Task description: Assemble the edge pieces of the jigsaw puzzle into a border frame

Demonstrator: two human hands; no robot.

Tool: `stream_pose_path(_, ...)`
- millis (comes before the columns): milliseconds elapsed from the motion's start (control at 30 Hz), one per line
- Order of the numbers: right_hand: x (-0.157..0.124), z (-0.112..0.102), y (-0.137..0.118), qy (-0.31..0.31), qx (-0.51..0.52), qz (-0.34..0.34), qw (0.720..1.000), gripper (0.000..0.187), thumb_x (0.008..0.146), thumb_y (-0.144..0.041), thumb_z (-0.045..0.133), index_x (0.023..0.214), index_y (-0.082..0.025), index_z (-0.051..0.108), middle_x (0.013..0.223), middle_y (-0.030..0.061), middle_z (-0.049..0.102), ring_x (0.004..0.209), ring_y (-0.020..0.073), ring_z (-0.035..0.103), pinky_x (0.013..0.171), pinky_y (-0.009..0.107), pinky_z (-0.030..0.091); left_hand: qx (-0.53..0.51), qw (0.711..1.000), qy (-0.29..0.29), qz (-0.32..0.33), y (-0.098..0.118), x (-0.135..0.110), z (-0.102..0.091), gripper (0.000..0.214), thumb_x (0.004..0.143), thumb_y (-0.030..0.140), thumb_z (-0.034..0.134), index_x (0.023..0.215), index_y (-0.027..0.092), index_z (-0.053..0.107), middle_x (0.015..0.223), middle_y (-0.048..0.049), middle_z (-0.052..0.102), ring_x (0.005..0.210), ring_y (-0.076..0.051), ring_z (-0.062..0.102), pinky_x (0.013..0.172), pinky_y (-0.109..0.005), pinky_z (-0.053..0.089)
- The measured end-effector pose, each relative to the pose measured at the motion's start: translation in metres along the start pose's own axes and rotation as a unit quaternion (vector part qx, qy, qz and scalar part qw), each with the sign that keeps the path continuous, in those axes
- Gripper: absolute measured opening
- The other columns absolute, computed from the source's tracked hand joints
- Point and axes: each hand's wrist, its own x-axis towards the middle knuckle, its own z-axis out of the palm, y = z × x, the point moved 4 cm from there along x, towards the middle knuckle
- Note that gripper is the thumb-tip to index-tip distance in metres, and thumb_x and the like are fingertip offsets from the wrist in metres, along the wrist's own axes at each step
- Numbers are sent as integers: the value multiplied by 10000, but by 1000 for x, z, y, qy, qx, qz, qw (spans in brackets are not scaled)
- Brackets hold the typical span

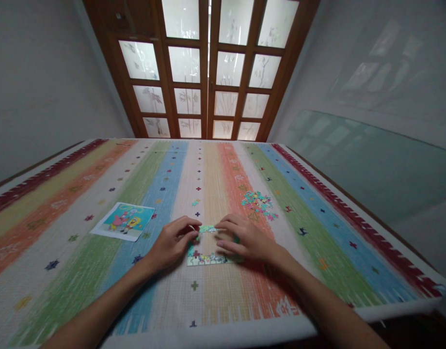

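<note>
A partly joined jigsaw puzzle [212, 259] lies flat on the striped cloth in front of me, its border pieces framing an opening where the cloth shows through. At its upper left corner is my left hand [176, 241], thumb and index finger pinched close together on the puzzle's edge. My right hand [246, 237] reaches over the right side with fingers apart, its fingertips at the top row of pieces; it covers much of the right border. Beyond it lies a loose heap of jigsaw pieces [259, 203]. A printed cartoon picture [124, 221] rests to the left.
A few loose pieces [196, 202] lie past the puzzle's top edge. The striped cloth [223, 295] covers the wide flat surface, whose near edge runs below my forearms. Wooden doors with glass panes [208, 72] stand at the far end, and a glass panel [372, 169] along the right.
</note>
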Motion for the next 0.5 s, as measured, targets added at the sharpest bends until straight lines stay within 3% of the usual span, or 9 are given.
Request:
stream_pose_path(233, 4, 13, -11, 90, 15, -81, 993, 253, 996, -402, 665, 1114, -178, 653, 1021, 110, 686, 939, 240, 634, 794, 371, 529, -154, 986, 7, -59, 11, -4, 19, 138, 932, 284, 645, 1017, 178, 671, 942, -43, 709, 747, -152, 717, 669, -273, 614)
stream_pose_path(500, 5, 14, -14, 96, 16, -109, 989, 179, 1011, -291, 617, 1140, -177, 666, 978, 99, 694, 927, 230, 629, 794, 369, 530, -164, 986, 4, -37, 10, -6, 24, 122, 934, 254, 649, 1017, 173, 688, 982, -49, 686, 794, -149, 719, 702, -256, 594)
